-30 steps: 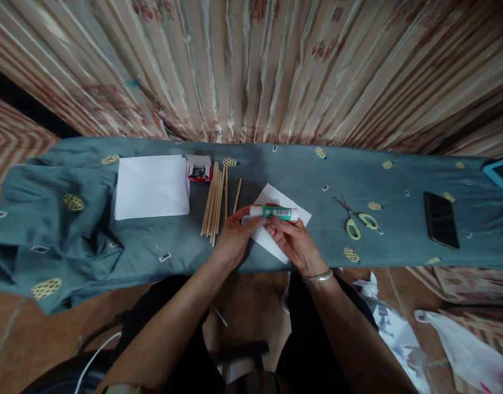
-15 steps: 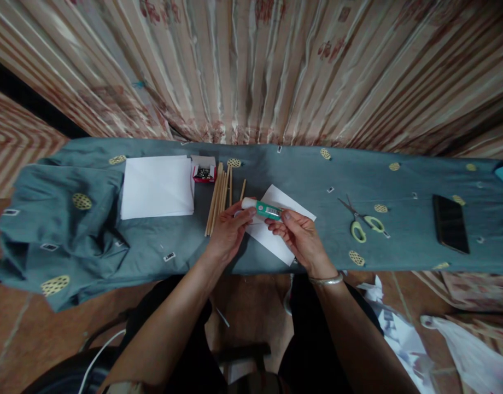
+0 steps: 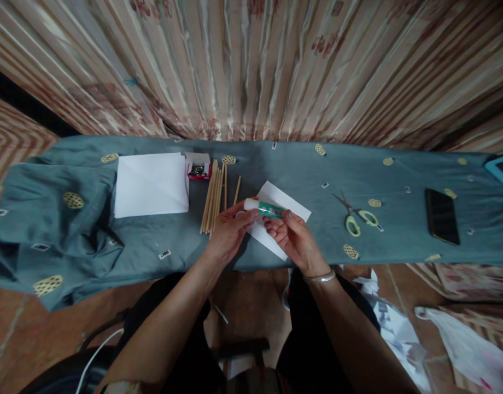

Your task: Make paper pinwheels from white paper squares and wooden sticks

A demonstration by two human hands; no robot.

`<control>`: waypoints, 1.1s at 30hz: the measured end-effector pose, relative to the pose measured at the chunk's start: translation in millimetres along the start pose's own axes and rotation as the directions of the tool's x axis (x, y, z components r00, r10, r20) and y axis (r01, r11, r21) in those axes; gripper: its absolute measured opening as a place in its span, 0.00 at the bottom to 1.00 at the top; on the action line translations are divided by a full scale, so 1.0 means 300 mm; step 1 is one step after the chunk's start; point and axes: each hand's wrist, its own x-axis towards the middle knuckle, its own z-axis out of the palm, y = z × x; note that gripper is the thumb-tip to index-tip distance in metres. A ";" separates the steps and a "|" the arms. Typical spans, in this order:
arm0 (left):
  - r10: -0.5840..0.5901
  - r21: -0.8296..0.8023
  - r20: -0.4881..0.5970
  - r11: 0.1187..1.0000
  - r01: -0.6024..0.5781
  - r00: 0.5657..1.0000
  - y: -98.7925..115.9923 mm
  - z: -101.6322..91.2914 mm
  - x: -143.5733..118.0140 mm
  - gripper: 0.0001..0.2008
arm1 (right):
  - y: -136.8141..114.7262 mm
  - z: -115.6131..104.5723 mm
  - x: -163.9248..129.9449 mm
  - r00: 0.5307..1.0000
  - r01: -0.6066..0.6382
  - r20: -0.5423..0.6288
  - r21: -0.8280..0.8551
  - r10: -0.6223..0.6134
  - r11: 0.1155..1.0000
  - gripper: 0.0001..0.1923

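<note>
A green glue stick with a white end (image 3: pixel 268 209) is held level in front of me above the cloth. My right hand (image 3: pixel 298 241) pinches its right end between thumb and fingers. At the white end, the thumb and fingers of my left hand (image 3: pixel 227 230) close on the tube. A small pale rounded edge shows by the left fingers; I cannot tell what it belongs to. Beneath the hands lies a white sheet of paper (image 3: pixel 272 243), set at a slant and partly covered by them. Thin wooden sticks (image 3: pixel 210 202) lie just left of the left hand.
Left of the sticks are a stack of white paper (image 3: pixel 151 186) and a small red-and-white box of metal pieces (image 3: pixel 198 169). Green-handled scissors (image 3: pixel 360 219) and a black phone (image 3: pixel 442 216) lie to the right. A blue-edged device (image 3: pixel 501 169) sits at the far right.
The whole view has shifted slightly, so things on the table appear a little further left. The glue stick has turned a little in my hands, which keep their hold.
</note>
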 end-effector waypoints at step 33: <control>0.383 0.927 0.311 -0.323 -0.189 0.870 0.222 -0.348 0.013 0.25 | -0.116 -0.084 -0.022 0.939 0.210 -0.203 -0.297 -0.276 0.932 0.13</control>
